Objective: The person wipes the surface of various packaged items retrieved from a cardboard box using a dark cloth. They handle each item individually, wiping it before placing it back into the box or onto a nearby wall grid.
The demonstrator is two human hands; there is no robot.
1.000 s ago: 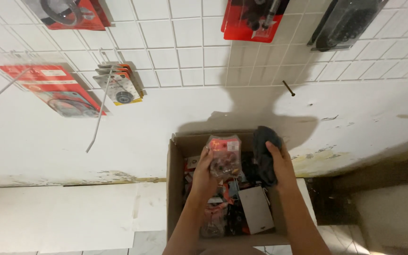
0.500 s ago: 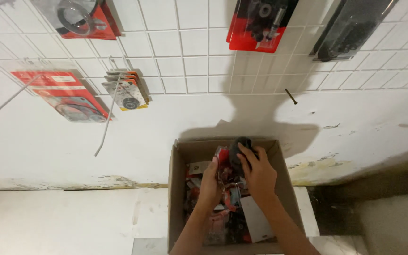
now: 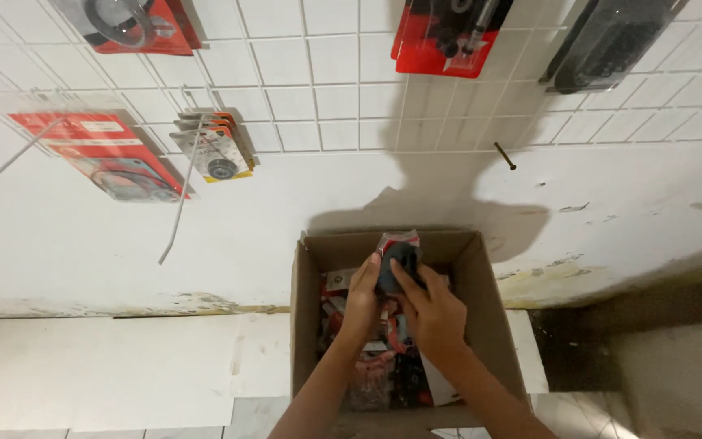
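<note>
**Over the open box, both hands on one dark packet**

Above the cardboard box [image 3: 481, 325] I see both hands meeting on a dark packaged item [image 3: 398, 262] with a clear, red-edged wrapper; the left hand [image 3: 361, 299] cups it from the left, fingers curled up along its side; the right hand [image 3: 432, 313] lies over it from the right, fingers [image 3: 406, 276] stretched across its front; so the two hands are pressed in on the packet from both sides, held just over the far end of the box. Beneath my forearms the box is full of more packets [image 3: 371, 370] in red, black and white, heaped loosely; the box stands on a pale floor [image 3: 107, 374], its far wall close to the white wall [image 3: 123, 236]. Higher up, a white wire grid [image 3: 327, 89] carries hanging goods: a red blister pack [image 3: 440, 32] straight above the box, a dark pack [image 3: 607, 41] to its right, a small orange-carded pack [image 3: 214, 150] and a red pack [image 3: 103, 150] to the left; a bare hook [image 3: 505, 156] juts out beside the shadow.
</note>
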